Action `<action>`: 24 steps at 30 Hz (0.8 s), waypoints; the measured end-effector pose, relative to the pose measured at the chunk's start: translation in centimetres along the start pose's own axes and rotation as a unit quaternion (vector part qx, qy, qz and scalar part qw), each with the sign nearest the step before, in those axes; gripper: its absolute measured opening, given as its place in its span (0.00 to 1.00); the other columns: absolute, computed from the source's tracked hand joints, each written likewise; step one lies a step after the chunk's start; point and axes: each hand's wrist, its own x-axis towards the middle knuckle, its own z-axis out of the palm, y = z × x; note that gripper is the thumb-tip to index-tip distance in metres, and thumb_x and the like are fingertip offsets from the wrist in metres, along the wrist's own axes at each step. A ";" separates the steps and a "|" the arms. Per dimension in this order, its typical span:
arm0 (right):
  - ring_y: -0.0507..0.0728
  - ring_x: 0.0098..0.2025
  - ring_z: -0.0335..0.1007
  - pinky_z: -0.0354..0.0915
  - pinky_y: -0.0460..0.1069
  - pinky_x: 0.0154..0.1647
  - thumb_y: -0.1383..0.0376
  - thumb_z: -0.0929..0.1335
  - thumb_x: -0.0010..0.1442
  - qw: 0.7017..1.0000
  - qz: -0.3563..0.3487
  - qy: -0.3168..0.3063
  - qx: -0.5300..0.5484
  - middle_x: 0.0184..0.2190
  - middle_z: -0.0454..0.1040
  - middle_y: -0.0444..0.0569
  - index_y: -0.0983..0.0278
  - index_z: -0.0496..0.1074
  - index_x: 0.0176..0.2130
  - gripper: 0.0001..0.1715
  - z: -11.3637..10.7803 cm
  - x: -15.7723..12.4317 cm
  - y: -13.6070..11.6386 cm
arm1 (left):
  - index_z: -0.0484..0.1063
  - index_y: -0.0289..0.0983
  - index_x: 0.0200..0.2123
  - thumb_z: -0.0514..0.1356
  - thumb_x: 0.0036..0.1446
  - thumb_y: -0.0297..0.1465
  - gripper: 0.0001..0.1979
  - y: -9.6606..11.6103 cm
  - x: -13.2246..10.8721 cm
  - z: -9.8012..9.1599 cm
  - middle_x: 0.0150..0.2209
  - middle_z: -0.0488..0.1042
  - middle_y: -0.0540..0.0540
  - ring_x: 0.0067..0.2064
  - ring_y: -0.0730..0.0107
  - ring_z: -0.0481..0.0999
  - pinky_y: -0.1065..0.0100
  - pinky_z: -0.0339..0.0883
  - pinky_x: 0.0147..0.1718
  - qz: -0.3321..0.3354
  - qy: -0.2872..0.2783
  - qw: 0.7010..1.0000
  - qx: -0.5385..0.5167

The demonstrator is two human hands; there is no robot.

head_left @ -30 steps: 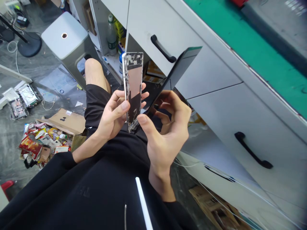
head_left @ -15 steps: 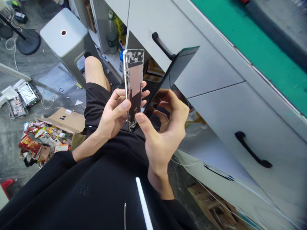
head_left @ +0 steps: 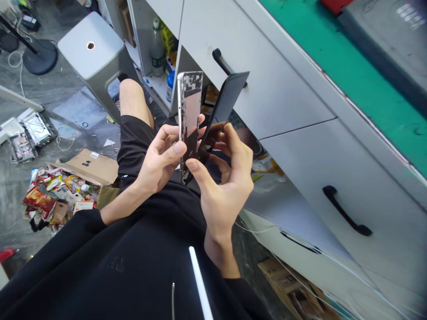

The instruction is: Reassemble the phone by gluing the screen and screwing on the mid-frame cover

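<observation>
Over my lap, my left hand (head_left: 163,155) is closed around the lower part of a phone body (head_left: 191,111), thumb on its near edge. The body stands upright, its silver frame and bare inside showing. My right hand (head_left: 227,178) is closed on a glossy dark phone screen (head_left: 230,95), with fingers on its outer face and the thumb at the lower edge. Screen and body meet near the bottom and spread apart at the top in a narrow V. Whether a cable joins them at the bottom is hidden.
White drawers (head_left: 293,89) with black handles stand close on the right, below a green-topped bench (head_left: 300,40). A grey stool (head_left: 91,44) is beyond my knee. On the left floor lie an open carton (head_left: 90,166), a litter heap (head_left: 60,191) and dismantled devices (head_left: 28,138).
The screen has swung left toward the phone body, so the gap between them is narrower. My right hand has moved slightly left with it; the body has shifted a little right.
</observation>
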 end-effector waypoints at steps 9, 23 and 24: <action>0.66 0.68 0.77 0.81 0.66 0.66 0.48 0.82 0.67 1.000 0.013 -0.006 0.015 0.65 0.74 0.52 0.49 0.75 0.72 0.40 0.2 0.0 -0.4 | 0.78 0.43 0.46 0.83 0.57 0.47 0.25 0.0 0.2 -0.2 0.60 0.85 0.46 0.72 0.46 0.80 0.48 0.74 0.73 -0.007 -0.016 1.000 0.001; 0.64 0.67 0.79 0.81 0.62 0.66 0.49 0.83 0.65 0.999 0.035 -0.012 0.031 0.66 0.77 0.51 0.50 0.75 0.71 0.42 0.3 -0.2 -0.2 | 0.76 0.43 0.44 0.83 0.56 0.50 0.27 -0.2 0.0 -0.4 0.54 0.85 0.47 0.60 0.57 0.85 0.60 0.78 0.60 -0.001 -0.007 1.000 0.030; 0.64 0.67 0.79 0.81 0.62 0.66 0.49 0.83 0.65 0.999 0.034 -0.013 0.030 0.66 0.77 0.51 0.51 0.75 0.71 0.42 0.3 -0.2 -0.1 | 0.76 0.43 0.44 0.83 0.56 0.50 0.27 -0.2 0.0 -0.4 0.54 0.84 0.47 0.59 0.58 0.85 0.61 0.78 0.59 -0.003 -0.007 1.000 0.030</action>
